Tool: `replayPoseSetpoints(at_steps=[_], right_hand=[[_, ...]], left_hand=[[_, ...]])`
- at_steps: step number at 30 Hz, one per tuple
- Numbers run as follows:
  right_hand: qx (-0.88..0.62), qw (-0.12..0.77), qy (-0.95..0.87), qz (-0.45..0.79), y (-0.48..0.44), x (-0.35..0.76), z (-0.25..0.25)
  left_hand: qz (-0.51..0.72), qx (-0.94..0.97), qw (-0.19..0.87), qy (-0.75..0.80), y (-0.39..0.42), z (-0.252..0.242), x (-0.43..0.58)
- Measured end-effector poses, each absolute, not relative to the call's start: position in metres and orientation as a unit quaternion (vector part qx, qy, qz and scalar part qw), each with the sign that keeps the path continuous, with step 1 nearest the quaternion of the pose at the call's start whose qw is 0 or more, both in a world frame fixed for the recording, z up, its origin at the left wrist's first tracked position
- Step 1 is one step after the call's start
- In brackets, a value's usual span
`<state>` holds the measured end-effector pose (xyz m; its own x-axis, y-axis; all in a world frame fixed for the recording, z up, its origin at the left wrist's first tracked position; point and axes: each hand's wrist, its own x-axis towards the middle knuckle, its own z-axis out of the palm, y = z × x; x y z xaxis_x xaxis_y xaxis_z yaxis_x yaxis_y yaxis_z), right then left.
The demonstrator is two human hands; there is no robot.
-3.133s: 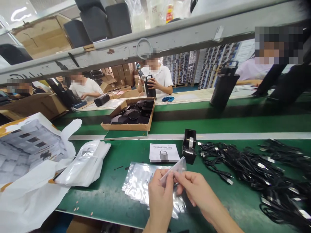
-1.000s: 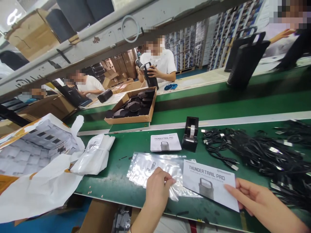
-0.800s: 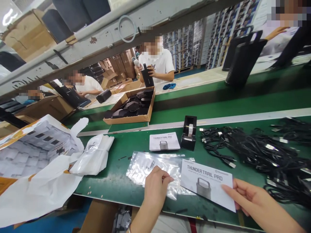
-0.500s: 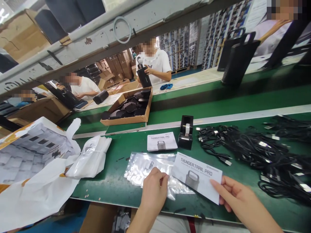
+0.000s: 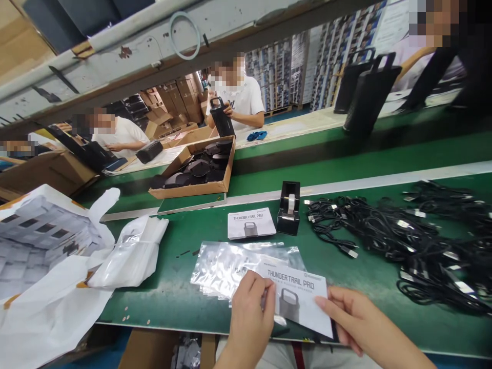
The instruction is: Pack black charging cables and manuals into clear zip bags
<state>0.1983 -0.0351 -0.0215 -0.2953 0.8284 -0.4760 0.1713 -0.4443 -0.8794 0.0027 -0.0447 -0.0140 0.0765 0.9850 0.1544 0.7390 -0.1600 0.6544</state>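
Holding printed leaflet (image 5: 307, 293) in right hand (image 5: 351, 319), left hand (image 5: 250, 311) over clear bags (image 5: 219, 264)

Your green bench (image 5: 184, 312), near side: clear bags (image 5: 219, 264) fanned out right in front of you, leaflet stack (image 5: 246, 220) just behind them, black tape dispenser (image 5: 288, 220) just right of that. Black cables (image 5: 369, 223) heaped on your right. Banded white plastic bundle (image 5: 130, 256) on your left.
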Motion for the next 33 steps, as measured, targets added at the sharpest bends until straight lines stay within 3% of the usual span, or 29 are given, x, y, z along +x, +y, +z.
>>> replayPoseSetpoints(at_steps=[5,13,16,17,18,20,22,28,33], right_hand=[[-0.442,0.226,-0.469,0.730,-0.019,0.183,0.001],[-0.531,0.246,-0.648,0.488,0.016,0.146,-0.005],[-0.589,0.275,-0.675,0.348,0.027,0.184,0.000],[-0.634,0.269,-0.696,0.202,0.030,0.201,-0.001],[-0.659,0.235,-0.709,0.088,0.032,0.218,-0.004],[-0.660,0.178,-0.730,-0.003,0.031,0.244,-0.011],[-0.634,0.173,-0.753,0.036,0.023,0.253,-0.018],[-0.568,0.204,-0.688,0.404,-0.009,0.214,-0.012],[-0.529,0.216,-0.718,0.398,-0.010,0.205,-0.008]], left_hand=[[0.328,0.694,0.246,0.592,-0.044,-0.002,0.006],[0.330,0.691,0.305,0.566,-0.033,0.004,0.013],[0.294,0.687,0.284,0.601,-0.027,-0.001,0.015],[0.281,0.688,0.277,0.609,-0.025,-0.003,0.015],[0.270,0.690,0.269,0.615,-0.024,-0.005,0.015],[0.256,0.695,0.258,0.620,-0.023,-0.009,0.015],[0.251,0.695,0.253,0.624,-0.023,-0.011,0.015],[0.263,0.676,0.266,0.635,-0.022,-0.007,0.016],[0.343,0.628,0.263,0.647,-0.026,-0.002,0.017]])
